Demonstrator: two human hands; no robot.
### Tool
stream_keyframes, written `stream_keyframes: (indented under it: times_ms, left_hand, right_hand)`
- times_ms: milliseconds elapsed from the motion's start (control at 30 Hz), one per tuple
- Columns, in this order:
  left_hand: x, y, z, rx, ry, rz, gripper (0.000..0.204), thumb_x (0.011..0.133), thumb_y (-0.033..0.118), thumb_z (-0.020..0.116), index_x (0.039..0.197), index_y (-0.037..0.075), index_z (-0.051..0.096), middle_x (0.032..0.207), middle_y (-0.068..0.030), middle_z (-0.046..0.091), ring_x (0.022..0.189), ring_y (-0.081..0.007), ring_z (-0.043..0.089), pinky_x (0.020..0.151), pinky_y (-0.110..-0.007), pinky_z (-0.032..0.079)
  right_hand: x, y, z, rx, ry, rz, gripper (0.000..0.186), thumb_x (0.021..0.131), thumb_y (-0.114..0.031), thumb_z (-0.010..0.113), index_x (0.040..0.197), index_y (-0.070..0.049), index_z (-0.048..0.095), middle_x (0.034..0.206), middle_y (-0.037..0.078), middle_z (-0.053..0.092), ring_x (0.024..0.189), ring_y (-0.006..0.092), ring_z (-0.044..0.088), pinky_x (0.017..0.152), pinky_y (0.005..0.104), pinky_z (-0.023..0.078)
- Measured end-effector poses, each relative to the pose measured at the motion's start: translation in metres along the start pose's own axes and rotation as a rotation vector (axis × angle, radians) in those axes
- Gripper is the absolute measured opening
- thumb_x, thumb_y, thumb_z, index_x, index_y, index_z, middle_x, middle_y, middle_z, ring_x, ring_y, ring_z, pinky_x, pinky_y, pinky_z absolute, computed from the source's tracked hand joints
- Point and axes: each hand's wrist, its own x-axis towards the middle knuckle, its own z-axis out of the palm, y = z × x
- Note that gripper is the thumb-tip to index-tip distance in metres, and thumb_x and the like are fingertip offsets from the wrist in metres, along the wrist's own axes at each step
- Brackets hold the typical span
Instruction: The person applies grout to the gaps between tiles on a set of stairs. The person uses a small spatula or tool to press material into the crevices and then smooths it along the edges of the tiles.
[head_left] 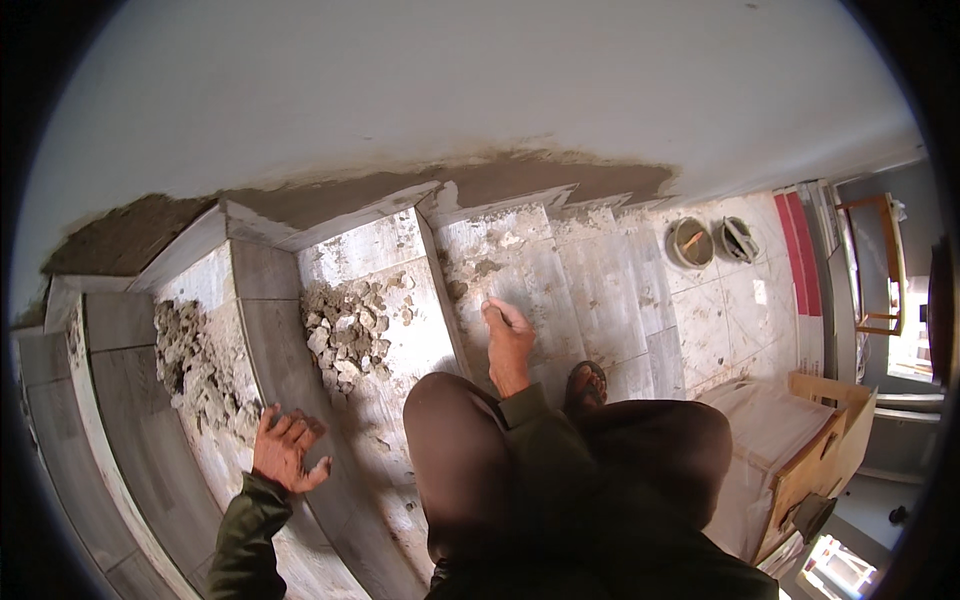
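My left hand (288,447) rests at the front edge of a wood-look tiled step (265,290), its fingers a little bent and the thumb apart, with nothing seen in it. Just beyond its fingertips lies a heap of grey mortar rubble (190,360). Another pile of broken mortar chunks (345,335) sits on the tread of the step to the right. Above the lower steps, in front of my right knee, my right hand (508,345) is closed, thumb against curled fingers. Whatever it may hold is hidden.
Fresh brown mortar (330,205) runs along the wall (450,90) above the tile skirting. Two buckets (690,243) with tools stand on the pale floor at the stair's foot. A plastic-draped wooden cabinet (800,475) is at right. Dust and crumbs cover the treads.
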Motion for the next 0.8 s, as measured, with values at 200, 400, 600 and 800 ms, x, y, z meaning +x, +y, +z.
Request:
stream_keyframes:
  times_ms: [200,400,600,800]
  left_hand:
    - [0.045,0.053,-0.013,0.016,0.282,-0.056,0.051,0.082,0.041,0.064,0.119,0.006,0.059,0.103,-0.0136,0.061,0.108,-0.0324,0.053,0.104,-0.052,0.029]
    - [0.132,0.16,-0.018,-1.583,0.332,-0.296,0.04,0.095,0.024,0.059,0.124,-0.003,0.055,0.116,-0.0091,0.062,0.106,-0.0141,0.054,0.092,-0.028,0.043]
    - [0.151,0.222,-0.003,-1.891,0.215,-0.249,0.029,0.095,0.02,0.058,0.111,-0.003,0.065,0.097,-0.0023,0.068,0.08,-0.0058,0.056,0.076,-0.021,0.044]
    - [0.141,0.231,-0.011,-1.875,0.403,-0.364,0.026,0.095,0.017,0.059,0.107,-0.005,0.066,0.095,-0.0046,0.068,0.085,-0.0087,0.06,0.076,-0.023,0.048]
  right_hand:
    - [-0.071,-0.059,-0.003,-0.257,-0.118,-0.354,0.018,0.084,-0.007,0.069,0.099,0.004,0.07,0.092,0.006,0.069,0.084,0.0113,0.062,0.078,0.0243,0.049]
    - [-0.139,-0.106,-0.025,-0.31,-0.211,-0.531,0.022,0.084,-0.012,0.071,0.102,0.002,0.07,0.089,0.008,0.069,0.074,0.0081,0.059,0.067,0.0229,0.047]
    - [-0.168,-0.131,-0.069,-0.417,-0.241,-0.553,0.044,0.083,-0.011,0.072,0.122,0.002,0.058,0.105,0.014,0.068,0.088,0.0174,0.064,0.079,0.0298,0.05]
    - [-0.202,-0.187,-0.122,-0.993,-0.091,-1.225,0.091,0.067,-0.042,0.082,0.137,0.001,0.042,0.149,0.027,0.026,0.138,0.0458,0.022,0.107,0.059,0.025]
